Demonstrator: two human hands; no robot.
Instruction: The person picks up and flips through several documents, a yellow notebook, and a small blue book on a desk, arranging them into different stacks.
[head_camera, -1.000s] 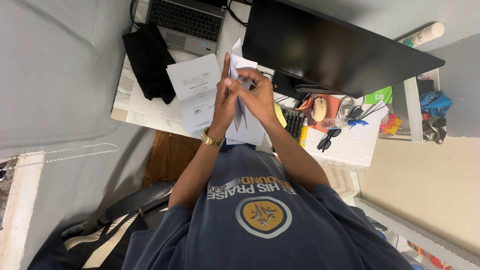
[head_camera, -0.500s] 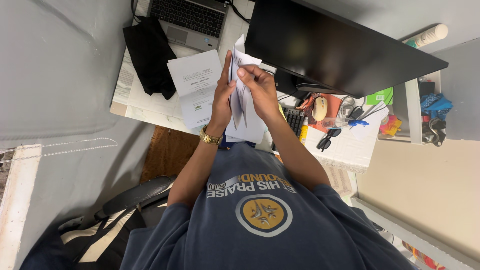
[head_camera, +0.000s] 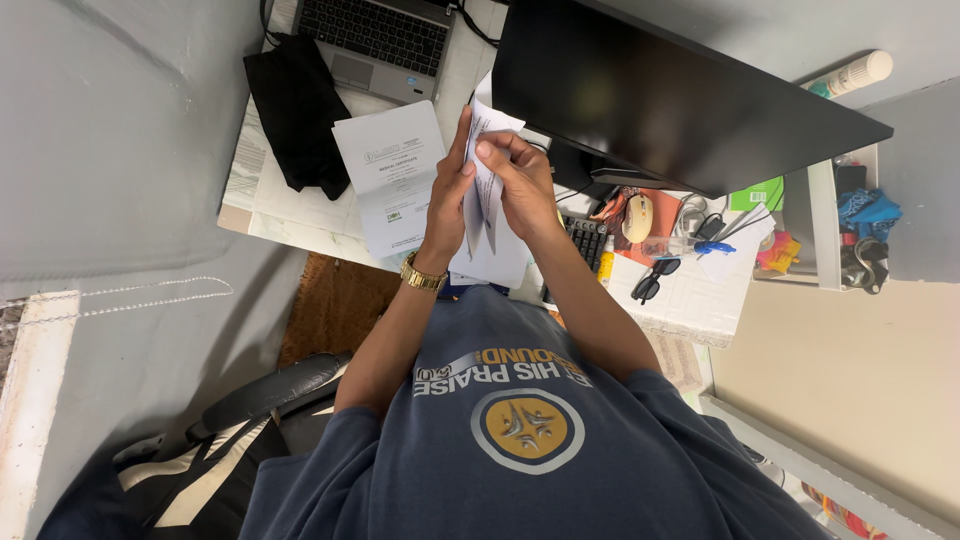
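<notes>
My left hand, with a gold watch on its wrist, and my right hand hold a folded bundle of white papers upright between them above the desk edge. The right thumb and fingers pinch the top of the bundle, while the left palm presses flat against its side. The lower sheets hang down toward my dark blue shirt. A printed white sheet lies flat on the desk just left of my left hand.
A laptop and a black cloth sit at the desk's far left. A large black monitor looms on the right, with a keyboard, mouse, sunglasses and clutter beneath it.
The right hand's fingers have slid a little higher on the papers and the bundle has closed slightly. Both hands stay in nearly the same spot.
</notes>
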